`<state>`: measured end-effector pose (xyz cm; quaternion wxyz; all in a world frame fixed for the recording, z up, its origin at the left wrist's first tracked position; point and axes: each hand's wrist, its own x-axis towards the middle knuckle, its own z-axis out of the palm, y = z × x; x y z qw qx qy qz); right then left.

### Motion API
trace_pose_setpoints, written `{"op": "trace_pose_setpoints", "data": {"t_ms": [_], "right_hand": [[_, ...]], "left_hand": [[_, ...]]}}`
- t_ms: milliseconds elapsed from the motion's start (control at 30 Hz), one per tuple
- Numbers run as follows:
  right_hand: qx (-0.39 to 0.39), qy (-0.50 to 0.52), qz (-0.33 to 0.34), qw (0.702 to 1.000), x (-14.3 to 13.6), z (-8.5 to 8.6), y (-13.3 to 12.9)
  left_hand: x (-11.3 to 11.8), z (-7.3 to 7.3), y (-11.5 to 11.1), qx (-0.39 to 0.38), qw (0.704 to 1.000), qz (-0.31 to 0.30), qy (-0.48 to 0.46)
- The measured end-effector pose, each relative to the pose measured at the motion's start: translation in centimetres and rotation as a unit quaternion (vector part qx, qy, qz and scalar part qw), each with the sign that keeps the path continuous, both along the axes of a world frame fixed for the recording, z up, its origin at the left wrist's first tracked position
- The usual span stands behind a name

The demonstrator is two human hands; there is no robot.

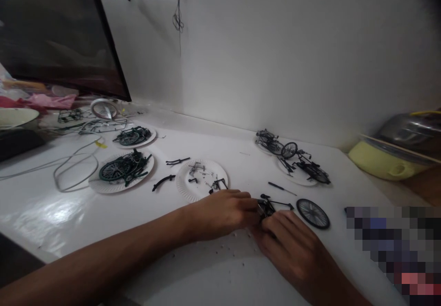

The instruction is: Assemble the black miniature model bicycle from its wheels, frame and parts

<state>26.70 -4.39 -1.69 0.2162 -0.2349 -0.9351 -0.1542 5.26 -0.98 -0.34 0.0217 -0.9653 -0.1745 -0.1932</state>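
Note:
Over the front of the white table, my left hand (229,212) and my right hand (292,246) meet with fingers closed around a small black model bicycle frame (280,203). Its saddle and rear bars stick out beyond my fingers; the part between the fingertips is hidden. Just right of it lies a loose spoked wheel (313,214). A small screwdriver (282,189) rests behind the frame. Beyond my left hand is a paper plate (182,187) with tiny dark and metallic parts. Two slim black pieces, one curved (163,183) and one straight (178,161), lie left of that plate.
Two paper plates at left carry dark green bicycle parts (119,166). At back right, more black model bicycles (310,168) lie on plates by the wall. A grey cable (57,177), a tape roll (103,108), a large screen (58,35) and a yellow pot (382,159) flank the table.

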Motion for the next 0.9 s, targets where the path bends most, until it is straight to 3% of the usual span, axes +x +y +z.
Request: {"op": "trace_pose_setpoints", "data": {"t_ms": [267,367,500,900], "right_hand": [[-0.094,0.105,0.008,0.99,0.4,0.3,-0.1],[-0.125,0.168,-0.029,0.977,1.8,0.8,0.5],[-0.178,0.175,-0.076,0.965,3.4,0.7,1.7],[-0.248,0.16,-0.032,0.955,3.3,-0.1,2.3]], "left_hand": [[0.1,-0.2,0.2,0.061,0.998,-0.001,0.02],[0.1,-0.1,0.3,0.08,0.996,-0.007,0.026],[0.1,-0.3,0.4,0.045,0.999,-0.004,0.019],[1.2,-1.6,-0.2,-0.049,0.997,0.053,-0.022]]}}
